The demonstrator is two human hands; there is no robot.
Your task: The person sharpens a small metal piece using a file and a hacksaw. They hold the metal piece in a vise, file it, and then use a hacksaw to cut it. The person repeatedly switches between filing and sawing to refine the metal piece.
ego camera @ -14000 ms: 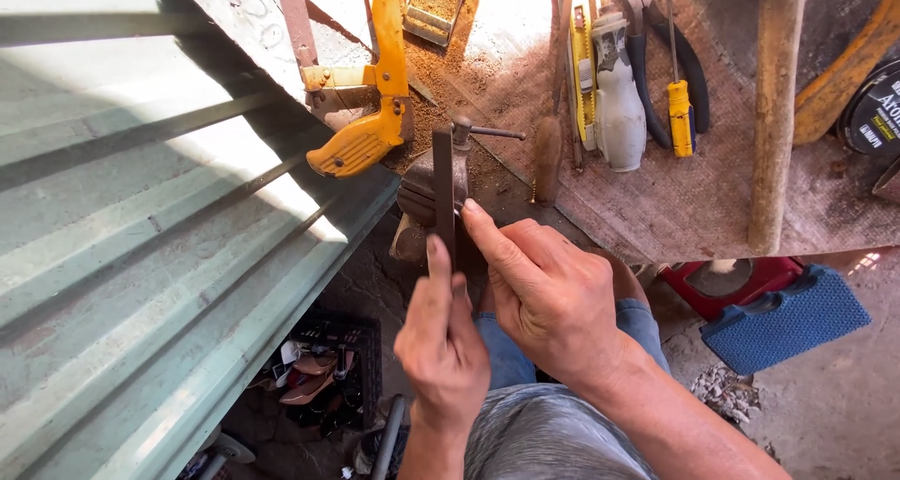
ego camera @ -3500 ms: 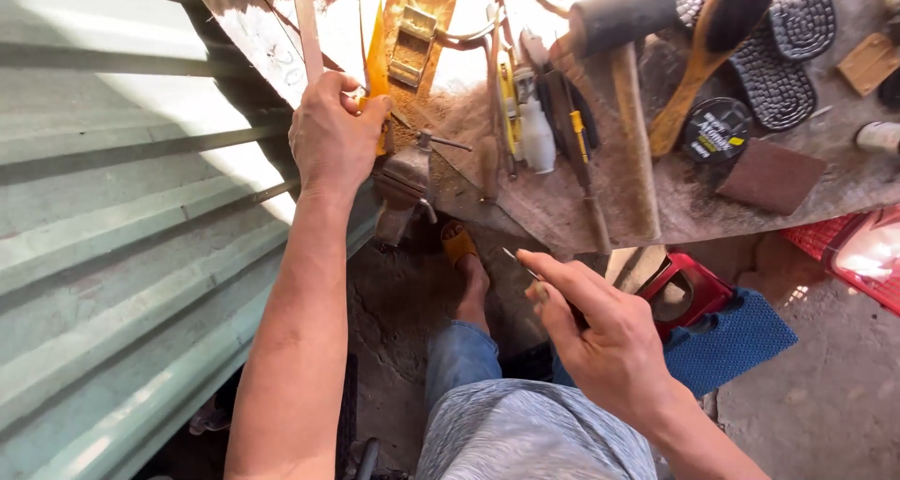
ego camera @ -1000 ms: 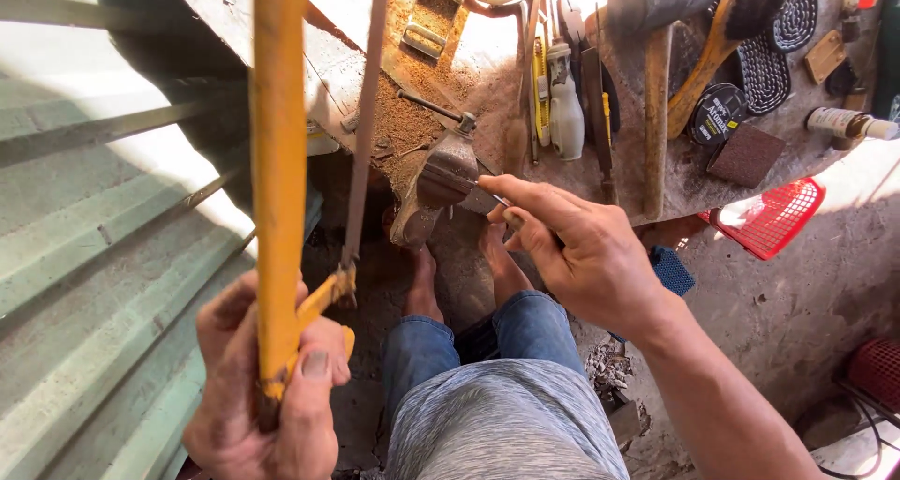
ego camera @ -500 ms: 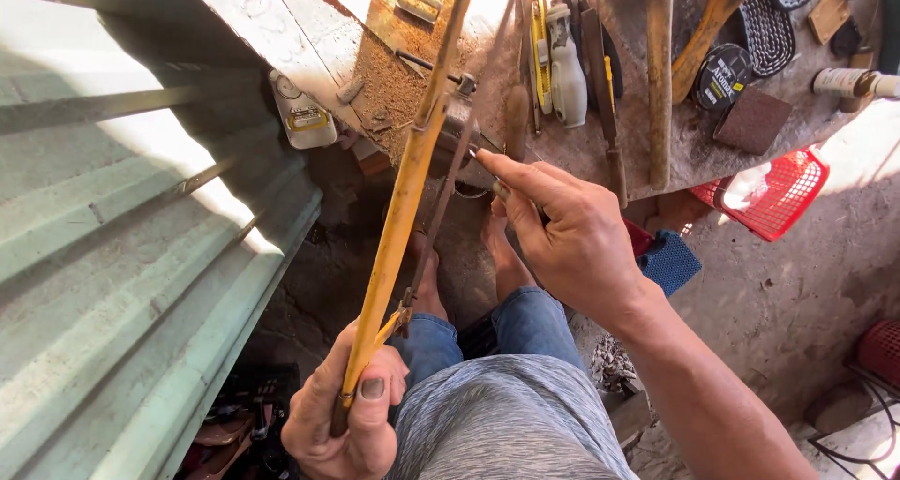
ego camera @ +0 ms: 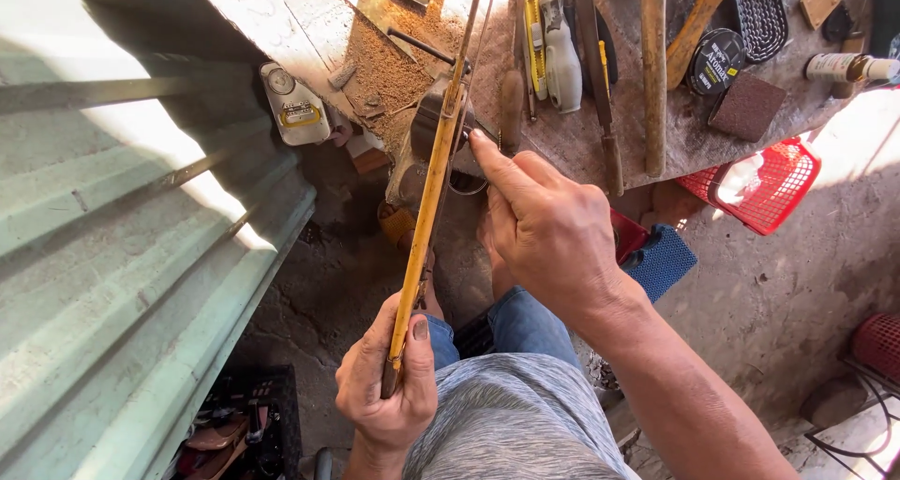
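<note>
The left hand (ego camera: 386,394) is wrapped tight around the handle end of a yellow-framed hacksaw (ego camera: 429,194), low and near the person's lap, thumb lying along the frame. The saw runs up and away to the vise (ego camera: 424,141) at the near edge of the counter (ego camera: 562,133), with its thin blade beside the frame. The right hand (ego camera: 544,222) rests at the vise, its fingers (ego camera: 487,157) narrowed on something small that I cannot make out.

The saw looks light and rigid in its frame, but the blade is thin and likely to bend or snap if twisted. The handle end, where the hand already grips, seems the sound place to hold it.

Sawdust (ego camera: 380,63) covers the counter's left part. A hammer (ego camera: 653,67) and a white bottle (ego camera: 562,53) lie farther off, and a red basket (ego camera: 764,180) hangs at the right.
</note>
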